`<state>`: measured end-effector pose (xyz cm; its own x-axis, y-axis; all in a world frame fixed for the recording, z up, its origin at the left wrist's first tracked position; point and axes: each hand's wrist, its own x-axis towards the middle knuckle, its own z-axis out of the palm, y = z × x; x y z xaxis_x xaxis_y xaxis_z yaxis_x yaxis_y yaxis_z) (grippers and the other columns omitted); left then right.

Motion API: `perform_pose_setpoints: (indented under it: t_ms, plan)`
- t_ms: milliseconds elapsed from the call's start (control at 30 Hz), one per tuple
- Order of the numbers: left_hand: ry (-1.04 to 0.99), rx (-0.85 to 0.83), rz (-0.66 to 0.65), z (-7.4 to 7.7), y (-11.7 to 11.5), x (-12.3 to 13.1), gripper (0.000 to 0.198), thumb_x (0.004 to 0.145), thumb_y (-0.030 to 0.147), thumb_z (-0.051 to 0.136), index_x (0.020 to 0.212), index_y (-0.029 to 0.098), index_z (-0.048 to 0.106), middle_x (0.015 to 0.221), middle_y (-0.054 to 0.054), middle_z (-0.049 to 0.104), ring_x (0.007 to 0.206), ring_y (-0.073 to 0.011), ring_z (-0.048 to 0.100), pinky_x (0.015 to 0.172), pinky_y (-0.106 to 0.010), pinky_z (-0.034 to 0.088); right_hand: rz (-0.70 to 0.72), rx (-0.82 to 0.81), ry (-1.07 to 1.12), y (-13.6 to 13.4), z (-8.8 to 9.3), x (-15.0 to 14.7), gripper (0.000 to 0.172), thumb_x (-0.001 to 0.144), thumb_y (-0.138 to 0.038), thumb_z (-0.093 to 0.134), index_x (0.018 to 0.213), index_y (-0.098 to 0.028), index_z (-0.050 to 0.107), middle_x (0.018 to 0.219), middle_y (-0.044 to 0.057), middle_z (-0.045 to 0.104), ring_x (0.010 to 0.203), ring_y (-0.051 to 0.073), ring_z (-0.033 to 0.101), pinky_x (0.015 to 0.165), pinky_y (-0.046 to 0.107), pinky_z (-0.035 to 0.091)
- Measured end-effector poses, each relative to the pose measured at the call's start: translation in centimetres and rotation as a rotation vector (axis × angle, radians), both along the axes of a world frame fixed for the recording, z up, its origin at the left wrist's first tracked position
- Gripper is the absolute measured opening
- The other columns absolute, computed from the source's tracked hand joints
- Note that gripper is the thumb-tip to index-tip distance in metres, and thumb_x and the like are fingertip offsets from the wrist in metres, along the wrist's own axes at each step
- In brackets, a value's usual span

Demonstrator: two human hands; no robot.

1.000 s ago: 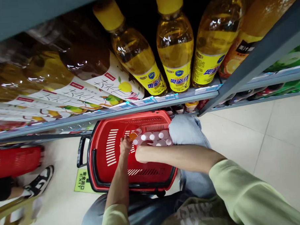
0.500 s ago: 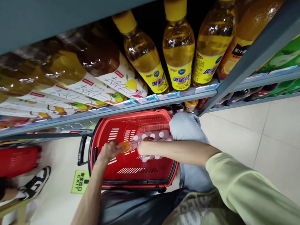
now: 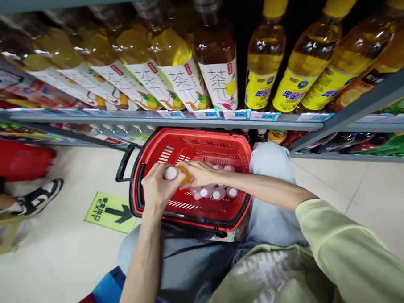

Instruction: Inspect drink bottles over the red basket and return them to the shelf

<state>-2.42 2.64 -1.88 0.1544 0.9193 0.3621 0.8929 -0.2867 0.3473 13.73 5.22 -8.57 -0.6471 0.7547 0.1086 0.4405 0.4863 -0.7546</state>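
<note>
A bottle of orange drink [image 3: 186, 175] is between my hands above the left part of a red shopping basket [image 3: 140, 165]. My left hand [image 3: 155, 184] is closed around its left end, where a white cap [image 3: 170, 173] shows. My right hand [image 3: 200, 172] grips the orange part from the right; some of its fingers are hidden. Several small pinkish bottles with white caps [image 3: 218, 194] stand together in the basket's right half, partly under my right forearm.
Shelves ahead hold tea drink bottles [image 3: 219, 79] and yellow-capped bottles [image 3: 265, 73]. A black basket handle [image 3: 122, 166] sticks out left. On the floor lie a green exit sign [image 3: 109, 213] and, nearer, a blue box [image 3: 109, 287]. Another person's shoe [image 3: 41, 196] is at far left.
My hands have come together on the orange bottle, the left moving rightward in the basket. The view has shifted, showing more tea bottles and the blue box.
</note>
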Motion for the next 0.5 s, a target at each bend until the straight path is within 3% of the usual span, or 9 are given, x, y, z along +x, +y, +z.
perform_pose_setpoints:
  t_ms: [233,400,500]
  plan:
    - [-0.124,0.02,-0.026,-0.7,0.3,0.2,0.017,0.085,0.035,0.064,0.081,0.019,0.065,0.081,-0.004,0.069,0.075,-0.0182,0.065,0.073,-0.029,0.049,-0.077,-0.019,0.023,-1.5,-0.3,-0.3,0.065,0.089,-0.053,0.072,0.135,-0.015,0.046,0.123,0.017,0.069,0.109,0.032,0.07,0.09,0.044,0.055]
    - [-0.302,-0.034,0.018,-0.6,1.1,0.6,0.018,0.087,0.033,0.06,0.082,0.017,0.069,0.082,-0.004,0.073,0.076,-0.0172,0.067,0.076,-0.028,0.05,-0.138,-0.12,0.001,-2.5,0.2,-0.3,0.074,0.086,-0.063,0.071,0.137,-0.017,0.043,0.096,0.013,0.074,0.08,0.032,0.072,0.072,0.043,0.056]
    - [-0.415,-0.142,0.044,-0.6,1.5,0.5,0.025,0.09,0.039,0.059,0.086,0.017,0.07,0.081,-0.004,0.073,0.074,-0.0169,0.066,0.072,-0.028,0.049,-0.172,-0.179,0.105,-2.9,0.9,-0.2,0.073,0.087,-0.063,0.069,0.139,-0.02,0.041,0.103,0.012,0.073,0.087,0.03,0.072,0.076,0.043,0.057]
